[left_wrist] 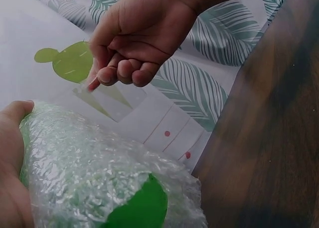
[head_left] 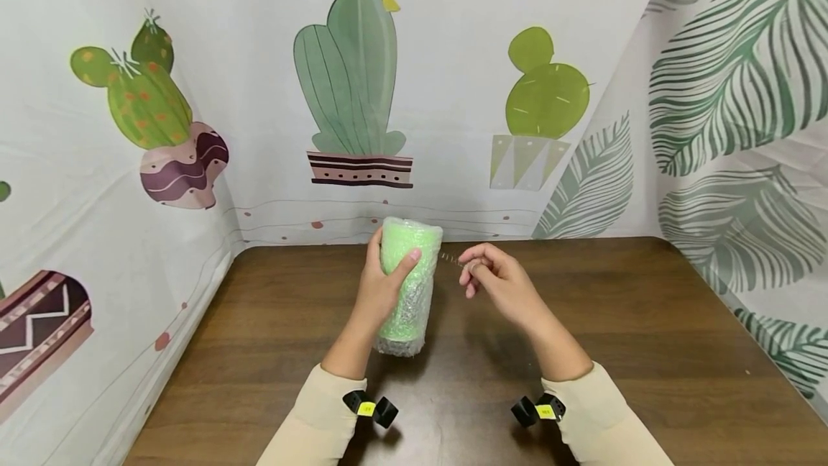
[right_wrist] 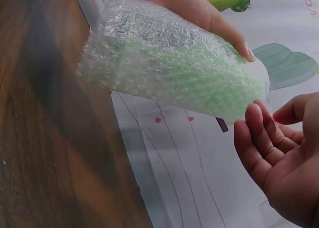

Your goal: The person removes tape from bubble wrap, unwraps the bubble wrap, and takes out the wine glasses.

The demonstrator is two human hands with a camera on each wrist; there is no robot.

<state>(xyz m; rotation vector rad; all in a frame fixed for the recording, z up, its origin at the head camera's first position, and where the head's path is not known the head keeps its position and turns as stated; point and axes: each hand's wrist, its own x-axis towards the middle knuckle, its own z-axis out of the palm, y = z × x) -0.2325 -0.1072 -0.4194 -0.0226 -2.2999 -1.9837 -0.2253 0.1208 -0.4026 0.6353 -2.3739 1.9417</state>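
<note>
A green cylinder-shaped item [head_left: 407, 265] wrapped in bubble wrap [left_wrist: 99, 153] is held upright, slightly tilted, above the table. My left hand [head_left: 382, 282] grips it from the left side, thumb across the front near the top. To its right, my right hand [head_left: 498, 279] pinches the end of a thin clear plastic strip [head_left: 450, 259] between thumb and index finger. That strip stretches from the top of the package toward the fingertips. In the right wrist view the right hand [right_wrist: 279, 148] has its other fingers loosely curled close to the package's top end.
A brown wooden table [head_left: 291, 315] lies under both hands. Behind it hangs a white cloth [head_left: 453, 56] printed with cacti and leaves, meeting the table's back edge. Black wrist cameras [head_left: 371, 408] are strapped over the cream sleeves [head_left: 317, 416].
</note>
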